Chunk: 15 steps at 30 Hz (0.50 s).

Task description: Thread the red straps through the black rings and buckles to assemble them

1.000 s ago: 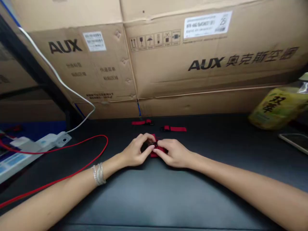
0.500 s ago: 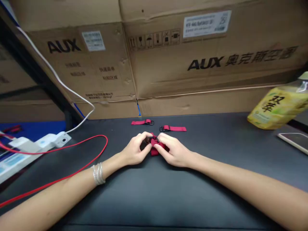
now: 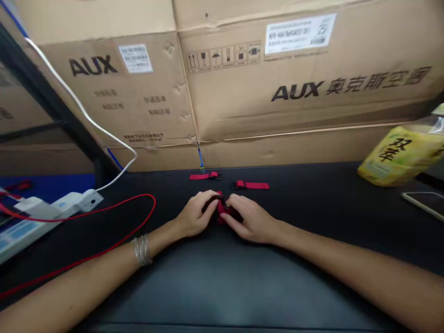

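Between my two hands is a red webbing strap [image 3: 222,209] with a black ring or buckle, its shape mostly covered by my fingers. My left hand [image 3: 196,213] is closed on its left side, thumb and forefinger pinching near the black part. From the right, my right hand [image 3: 250,217] grips the red webbing with thumb and bent fingers. Just beyond my hands lie two short red straps with black rings: the left strap [image 3: 203,176] and the right strap [image 3: 255,185]. Both rest flat on the black table [image 3: 222,286].
Tall cardboard boxes [image 3: 236,106] stand along the back edge. To the left are a white power strip [image 3: 26,226], a red cable [image 3: 114,247] and a white cable [image 3: 85,108]. At the right stand a yellow drink bottle [image 3: 398,152] and a phone [image 3: 426,202].
My right thumb and fingers have shifted slightly around the red webbing, and less of it shows between my hands. The two loose straps have not moved.
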Each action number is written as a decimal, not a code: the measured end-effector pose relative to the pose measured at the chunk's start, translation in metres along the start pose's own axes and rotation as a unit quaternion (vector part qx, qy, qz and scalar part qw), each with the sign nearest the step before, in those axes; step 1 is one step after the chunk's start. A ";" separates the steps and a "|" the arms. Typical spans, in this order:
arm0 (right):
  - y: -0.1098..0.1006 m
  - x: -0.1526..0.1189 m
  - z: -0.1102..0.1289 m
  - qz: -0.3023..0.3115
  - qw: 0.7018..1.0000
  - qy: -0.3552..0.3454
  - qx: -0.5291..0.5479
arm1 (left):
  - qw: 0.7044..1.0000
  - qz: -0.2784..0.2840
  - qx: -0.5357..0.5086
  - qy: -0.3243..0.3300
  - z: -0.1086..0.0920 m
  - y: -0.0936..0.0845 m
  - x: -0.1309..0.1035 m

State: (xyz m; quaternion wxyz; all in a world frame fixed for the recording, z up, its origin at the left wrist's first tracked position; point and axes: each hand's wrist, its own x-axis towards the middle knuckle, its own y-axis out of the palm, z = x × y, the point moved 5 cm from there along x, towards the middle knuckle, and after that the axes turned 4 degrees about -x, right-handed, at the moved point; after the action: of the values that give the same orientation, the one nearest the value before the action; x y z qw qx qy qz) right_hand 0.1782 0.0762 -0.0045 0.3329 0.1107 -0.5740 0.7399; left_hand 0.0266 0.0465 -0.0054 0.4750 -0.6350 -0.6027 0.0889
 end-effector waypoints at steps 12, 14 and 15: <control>0.001 0.001 -0.015 -0.042 0.997 0.068 0.011 | 0.999 -0.023 -0.028 -0.031 0.001 -0.002 -0.002; 0.001 0.001 -0.014 -0.037 0.997 0.063 0.010 | 0.999 -0.021 -0.032 -0.033 0.002 -0.002 -0.001; 0.001 0.001 -0.014 -0.034 0.997 0.065 0.009 | 0.999 -0.021 -0.036 -0.034 0.003 -0.002 -0.001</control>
State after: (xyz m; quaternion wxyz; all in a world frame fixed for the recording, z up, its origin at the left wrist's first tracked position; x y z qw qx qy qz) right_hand 0.1796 0.0895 -0.0096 0.3936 0.0855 -0.5403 0.7389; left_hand 0.0231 0.0472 -0.0064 0.4326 -0.6358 -0.6344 0.0784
